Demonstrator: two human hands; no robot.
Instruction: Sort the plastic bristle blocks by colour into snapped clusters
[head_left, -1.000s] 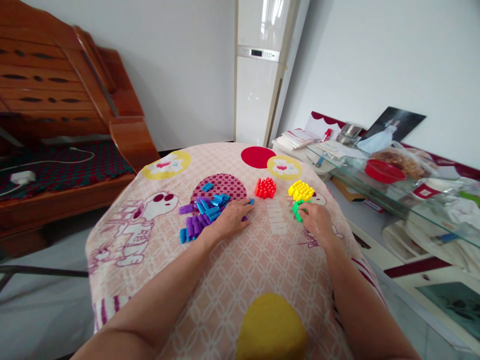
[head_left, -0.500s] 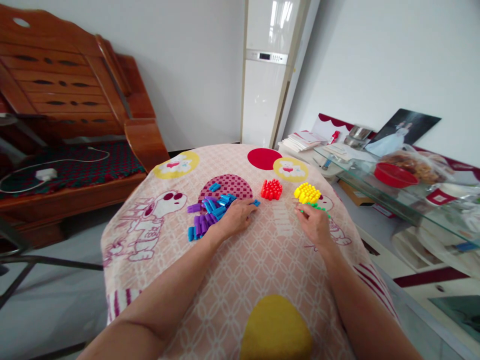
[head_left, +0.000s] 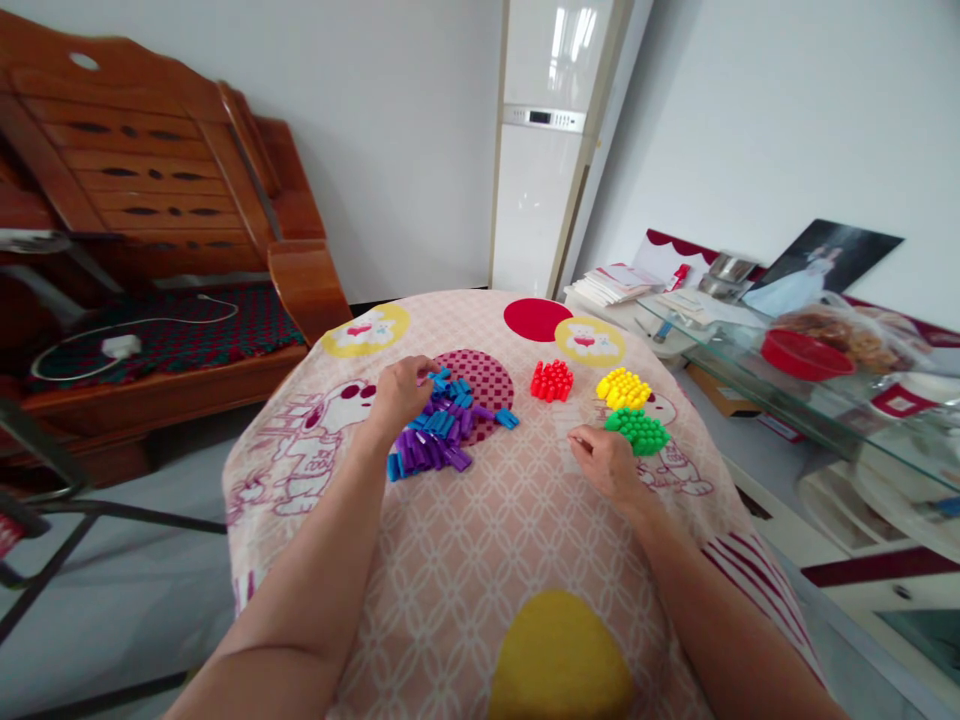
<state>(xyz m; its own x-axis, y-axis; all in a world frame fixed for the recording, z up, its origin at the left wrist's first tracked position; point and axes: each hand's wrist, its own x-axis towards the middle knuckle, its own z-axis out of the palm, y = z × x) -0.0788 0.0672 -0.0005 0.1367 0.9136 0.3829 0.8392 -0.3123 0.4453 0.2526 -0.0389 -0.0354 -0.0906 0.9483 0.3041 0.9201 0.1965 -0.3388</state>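
Far left on the cloth: left hand [head_left: 401, 395], fingers bent down at the outer edge of a loose heap, blue pieces [head_left: 433, 424] and purple pieces [head_left: 429, 452] jumbled together. Step in hand, as I judge it: handling the mixed heap, blue and purple not yet parted. A next move here would call for a light, narrow pinch, the pieces being small and crowded. Left grip: fingers curled, apparently touching blue; whether anything is pinched, cannot tell. Right of the heap, a small blue bit [head_left: 507, 418] lies apart. Then the red cluster [head_left: 551, 381], upright and packed. Next, right hand [head_left: 604, 462], fingers folded, thumb and forefinger close; contents, if any, hidden. Just beyond it, the yellow cluster [head_left: 624, 388] and, nearer, the green cluster [head_left: 638, 431], both tightly grouped.
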